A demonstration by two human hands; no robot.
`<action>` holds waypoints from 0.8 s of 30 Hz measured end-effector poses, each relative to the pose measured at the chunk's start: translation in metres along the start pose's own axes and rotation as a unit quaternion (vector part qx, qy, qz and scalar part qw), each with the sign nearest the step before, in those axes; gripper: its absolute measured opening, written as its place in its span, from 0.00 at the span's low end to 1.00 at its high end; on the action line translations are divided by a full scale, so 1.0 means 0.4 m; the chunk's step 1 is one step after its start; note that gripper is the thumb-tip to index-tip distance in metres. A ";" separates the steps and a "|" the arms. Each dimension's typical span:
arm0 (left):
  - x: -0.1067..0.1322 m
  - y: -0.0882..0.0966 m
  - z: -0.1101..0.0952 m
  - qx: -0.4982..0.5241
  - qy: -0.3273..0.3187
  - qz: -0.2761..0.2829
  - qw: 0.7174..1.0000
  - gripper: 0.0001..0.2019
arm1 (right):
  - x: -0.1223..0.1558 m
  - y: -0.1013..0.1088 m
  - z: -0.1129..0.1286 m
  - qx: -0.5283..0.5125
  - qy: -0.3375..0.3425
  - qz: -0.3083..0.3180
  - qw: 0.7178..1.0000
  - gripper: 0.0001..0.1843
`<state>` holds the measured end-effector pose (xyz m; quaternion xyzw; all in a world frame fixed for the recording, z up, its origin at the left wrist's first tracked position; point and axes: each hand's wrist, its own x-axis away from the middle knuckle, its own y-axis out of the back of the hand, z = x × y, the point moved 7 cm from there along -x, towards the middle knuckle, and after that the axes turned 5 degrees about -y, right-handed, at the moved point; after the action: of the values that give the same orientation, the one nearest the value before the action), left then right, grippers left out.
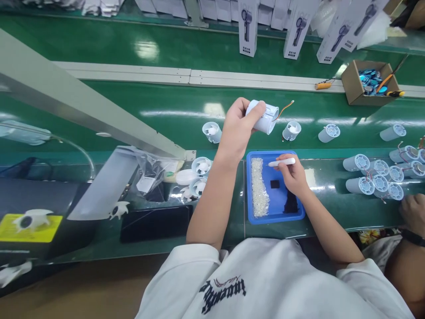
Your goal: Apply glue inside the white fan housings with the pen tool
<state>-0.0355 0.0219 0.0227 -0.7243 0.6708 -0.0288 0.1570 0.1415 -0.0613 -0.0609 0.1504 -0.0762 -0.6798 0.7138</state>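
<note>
My left hand [241, 122] is closed round a light-blue cylindrical fan housing [264, 117], tilted above the bench, with thin orange wires sticking out on its right. A white pen-like tool [281, 162] is pinched in my right hand [292, 175], its tip pointing left. Below that hand lies a blue tray [275, 209] holding a strip of small clear-white pieces [259, 190], a small black square [275, 184] and a heap of tiny black pieces [291, 203]. Similar fan housings stand behind the tray, one of them [291, 131] just right of the held one.
Several more housings [360, 185] cluster at the right, near a co-worker's hand [414, 215]. A cardboard box [368, 95] of blue parts and printed fan boxes [248, 29] are at the back. A grey post [99, 99] slants across the left, beside a plastic bag [152, 175] and white impellers [119, 209].
</note>
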 end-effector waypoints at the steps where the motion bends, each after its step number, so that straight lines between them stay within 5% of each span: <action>1: 0.003 0.003 -0.002 0.000 0.003 0.003 1.000 0.19 | -0.004 -0.002 -0.002 -0.006 -0.003 -0.003 1.000 0.19; 18: 0.009 0.026 0.011 -0.033 -0.003 -0.014 0.999 0.18 | -0.007 -0.003 0.004 0.005 -0.004 -0.002 1.000 0.17; 21: -0.010 0.019 0.033 -0.151 -0.039 -0.014 0.988 0.15 | -0.005 0.009 0.008 0.022 0.013 -0.029 0.999 0.16; 24: -0.044 -0.031 0.073 -0.332 -0.065 0.031 0.941 0.13 | -0.001 0.020 0.022 0.037 0.048 -0.052 0.997 0.15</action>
<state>-0.0180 0.0453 0.0014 -0.7143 0.6529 0.2474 -0.0486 0.1462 -0.0619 -0.0500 0.2133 -0.0590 -0.7049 0.6739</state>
